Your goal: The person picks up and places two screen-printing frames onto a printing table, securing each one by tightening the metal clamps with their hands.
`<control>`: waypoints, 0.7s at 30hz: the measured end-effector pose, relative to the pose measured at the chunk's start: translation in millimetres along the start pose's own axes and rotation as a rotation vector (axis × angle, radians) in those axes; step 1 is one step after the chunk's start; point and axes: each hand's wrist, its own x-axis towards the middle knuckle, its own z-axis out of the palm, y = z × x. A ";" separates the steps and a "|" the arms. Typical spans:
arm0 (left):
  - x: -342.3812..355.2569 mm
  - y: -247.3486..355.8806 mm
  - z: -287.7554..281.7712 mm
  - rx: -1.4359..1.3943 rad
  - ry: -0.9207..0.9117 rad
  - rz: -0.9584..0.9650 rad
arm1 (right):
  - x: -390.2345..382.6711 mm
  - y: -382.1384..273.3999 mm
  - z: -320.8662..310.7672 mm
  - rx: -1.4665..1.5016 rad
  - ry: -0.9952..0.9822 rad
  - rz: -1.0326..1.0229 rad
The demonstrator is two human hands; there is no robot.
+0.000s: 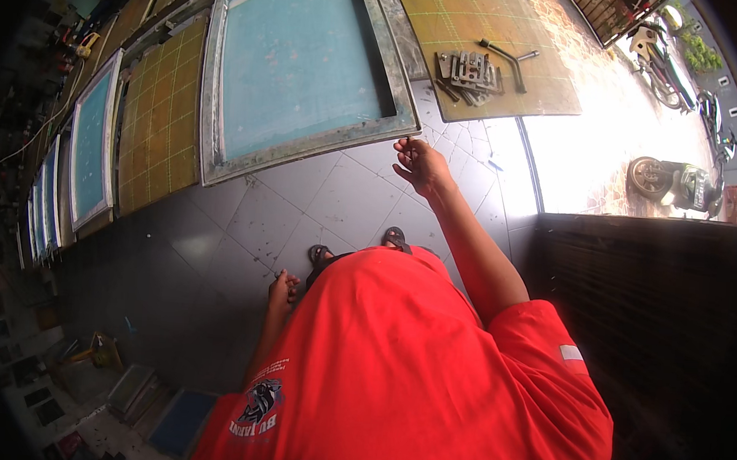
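A large screen-printing frame (306, 152) with pale blue mesh (303, 66) lies ahead of me, its metal rim worn and stained. Just below its near right corner is my right hand (423, 166), the fingers loosely bent and apart. Whether a fingertip touches the rim, I cannot make out. My left hand (283, 292) hangs low beside my body, fingers slightly curled and apart, with nothing visible in it. To the right of the frame, a yellowish board (529, 80) carries a pile of metal clamps or hinges (473, 72) and a bent wrench (515, 66).
More boards (163, 116) and a smaller blue-mesh frame (94, 141) continue leftward along the row. Grey floor tiles (304, 184) lie under my feet. Frames (180, 421) lean at lower left. A dark slatted panel (626, 288) stands right; motorbikes (679, 183) are parked outside.
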 end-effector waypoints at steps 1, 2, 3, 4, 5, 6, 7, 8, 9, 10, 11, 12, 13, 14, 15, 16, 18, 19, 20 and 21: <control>0.6 -0.5 -0.2 0.002 -0.018 0.004 | 0.4 0.8 0.0 -0.008 0.017 -0.019; 1.3 -0.8 -0.3 -0.008 -0.026 0.003 | 1.0 1.4 -0.4 -0.019 0.042 -0.035; 2.3 -0.9 -0.5 -0.026 -0.018 -0.012 | 1.8 2.1 -0.8 -0.019 0.079 -0.037; 3.1 -0.9 -0.5 -0.016 -0.040 0.002 | 2.7 1.4 -2.1 0.024 0.030 -0.011; 3.8 -0.8 -0.5 -0.014 -0.045 0.001 | 3.5 0.2 -3.8 0.077 -0.007 0.029; 4.6 -0.4 -0.3 -0.011 -0.049 0.001 | 4.2 -0.4 -5.2 0.134 -0.048 0.050; 4.7 -0.2 0.0 -0.006 -0.044 0.002 | 4.5 -0.4 -6.1 0.104 -0.045 0.054; 4.7 0.3 0.3 -0.002 -0.038 0.002 | 4.9 0.2 -6.7 0.077 -0.046 0.040; 4.3 1.0 0.6 -0.004 -0.017 -0.007 | 5.1 0.8 -7.1 0.050 -0.032 0.039; 3.8 1.8 1.0 0.008 -0.027 0.005 | 5.5 1.6 -7.1 0.054 -0.045 0.012; 3.1 2.6 1.5 0.012 -0.023 0.008 | 6.0 2.6 -7.2 0.057 -0.043 -0.003; 2.3 3.3 1.9 0.004 -0.005 -0.003 | 6.6 3.5 -7.4 0.059 -0.028 -0.023; 1.3 4.0 2.2 0.013 -0.015 0.008 | 7.5 4.5 -7.7 0.046 0.001 -0.029; 0.6 4.7 2.5 0.010 -0.011 0.006 | 8.6 5.3 -8.4 0.032 0.042 -0.041; -0.2 5.4 2.8 -0.008 0.004 -0.004 | 10.1 6.2 -9.3 0.020 0.063 -0.051; -0.9 5.8 2.9 0.009 -0.003 0.005 | 11.2 6.2 -11.8 0.020 0.053 -0.040; -2.1 6.2 3.0 0.004 0.014 0.000 | 13.4 6.9 -17.1 0.022 -0.010 -0.012; -2.4 6.3 2.9 0.008 0.007 0.003 | 14.6 8.3 -18.7 0.071 -0.016 0.010; -2.4 6.4 2.8 0.005 0.007 -0.001 | 15.4 10.1 -19.9 0.120 -0.022 0.032; -2.2 6.3 2.9 -0.008 0.024 -0.019 | 15.6 10.5 -21.2 0.175 -0.015 0.044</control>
